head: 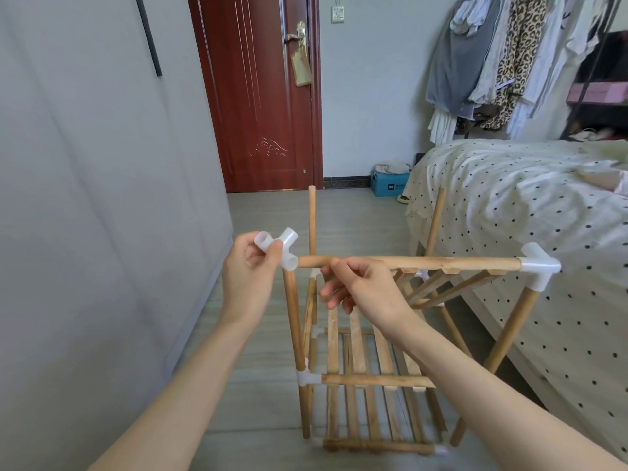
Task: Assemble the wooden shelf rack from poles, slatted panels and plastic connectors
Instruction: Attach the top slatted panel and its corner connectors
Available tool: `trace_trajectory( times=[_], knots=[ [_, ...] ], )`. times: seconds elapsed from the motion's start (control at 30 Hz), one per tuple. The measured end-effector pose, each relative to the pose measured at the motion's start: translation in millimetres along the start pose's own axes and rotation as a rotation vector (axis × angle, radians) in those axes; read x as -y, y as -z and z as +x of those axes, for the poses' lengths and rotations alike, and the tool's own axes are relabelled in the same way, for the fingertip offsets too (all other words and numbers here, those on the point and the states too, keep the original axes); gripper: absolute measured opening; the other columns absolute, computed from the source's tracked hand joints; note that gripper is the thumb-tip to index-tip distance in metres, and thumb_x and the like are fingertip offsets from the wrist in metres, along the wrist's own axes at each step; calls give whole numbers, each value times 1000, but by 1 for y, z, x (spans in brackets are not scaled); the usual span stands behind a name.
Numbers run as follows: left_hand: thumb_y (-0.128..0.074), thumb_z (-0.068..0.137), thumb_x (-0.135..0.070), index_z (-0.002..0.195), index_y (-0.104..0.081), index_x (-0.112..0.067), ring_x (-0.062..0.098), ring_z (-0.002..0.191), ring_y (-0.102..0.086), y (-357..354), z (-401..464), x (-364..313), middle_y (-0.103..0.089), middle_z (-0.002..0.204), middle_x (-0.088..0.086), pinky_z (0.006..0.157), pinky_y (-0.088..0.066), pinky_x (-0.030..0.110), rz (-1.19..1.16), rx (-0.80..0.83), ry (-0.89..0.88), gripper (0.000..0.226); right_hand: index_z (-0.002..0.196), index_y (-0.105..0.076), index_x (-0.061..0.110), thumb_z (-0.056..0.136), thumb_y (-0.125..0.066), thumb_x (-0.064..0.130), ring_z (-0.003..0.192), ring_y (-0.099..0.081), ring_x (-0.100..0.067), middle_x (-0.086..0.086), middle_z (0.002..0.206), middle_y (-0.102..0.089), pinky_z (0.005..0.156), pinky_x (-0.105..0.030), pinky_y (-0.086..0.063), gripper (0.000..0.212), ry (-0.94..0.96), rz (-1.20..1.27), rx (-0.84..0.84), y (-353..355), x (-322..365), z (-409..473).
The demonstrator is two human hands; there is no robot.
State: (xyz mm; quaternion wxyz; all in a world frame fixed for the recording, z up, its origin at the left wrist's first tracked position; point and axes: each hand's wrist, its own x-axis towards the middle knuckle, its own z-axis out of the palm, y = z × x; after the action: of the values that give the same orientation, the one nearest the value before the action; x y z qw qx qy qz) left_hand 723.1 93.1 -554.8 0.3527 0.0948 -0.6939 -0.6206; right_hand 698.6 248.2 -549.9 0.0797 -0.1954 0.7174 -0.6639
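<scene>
My left hand (249, 266) pinches a translucent white plastic four-way connector (280, 248) atop the front-left wooden pole (295, 338). My right hand (360, 287) curls round the free end of the top slatted wooden panel's front rail (424, 262), its tip just beside the connector's socket at 3 o'clock. The half-built wooden rack (373, 382) stands on the grey floor (258, 379), polka-dot bed (509, 198) at 2 o'clock.

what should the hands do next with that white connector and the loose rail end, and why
Probably slide the rail end into the side socket of the connector. The left hand holds the connector on top of the upright pole, the right hand holds the rail, and its tip sits just outside the socket.
</scene>
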Motion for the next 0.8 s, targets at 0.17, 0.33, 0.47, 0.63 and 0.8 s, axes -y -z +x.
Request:
trace_trajectory(
  times=[0.17, 0.33, 0.47, 0.63, 0.8],
  knots=[
    [-59, 89, -7, 97, -59, -18, -5, 80, -63, -5, 4, -1, -67, 97, -6, 67, -49, 14, -44, 85, -35, 13, 95, -65, 4, 97, -48, 21, 51, -58, -14, -8, 70, -66, 45, -20, -39, 25, -56, 107, 29, -8, -2, 2],
    [-65, 85, -10, 86, -50, -23, 11, 79, -63, -20, 11, -9, -66, 87, 0, 56, -46, 9, -43, 43, -30, 20, 106, -67, 4, 97, -47, 17, 52, -57, -12, -7, 73, -65, 45, -18, -39, 25, -70, 149, 47, -12, -4, 5],
    [-64, 86, -9, 90, -47, -23, 11, 74, -64, -21, 2, -6, -67, 88, 3, 64, -47, 14, -89, 106, 17, 22, 104, -64, 1, 99, -45, 25, 52, -59, -13, -11, 75, -67, 46, -19, -39, 32, -135, 239, 28, -9, 0, 13],
    [-58, 90, -7, 114, -58, -14, 4, 99, -62, -13, 3, -8, -67, 110, 0, 80, -44, 10, -94, 302, 4, 25, 108, -62, -8, 97, -48, 23, 57, -62, -10, -16, 87, -68, 46, -17, -41, 35, -164, 342, 89, -6, 5, 17],
    [-53, 92, -14, 100, -70, -29, 0, 102, -58, -1, 9, -16, -69, 109, -10, 77, -39, 19, -51, 354, 5, 24, 94, -63, 0, 92, -56, 10, 53, -60, -8, -14, 82, -67, 45, -16, -41, 12, -109, 419, 31, -8, 6, 15]
  ],
)
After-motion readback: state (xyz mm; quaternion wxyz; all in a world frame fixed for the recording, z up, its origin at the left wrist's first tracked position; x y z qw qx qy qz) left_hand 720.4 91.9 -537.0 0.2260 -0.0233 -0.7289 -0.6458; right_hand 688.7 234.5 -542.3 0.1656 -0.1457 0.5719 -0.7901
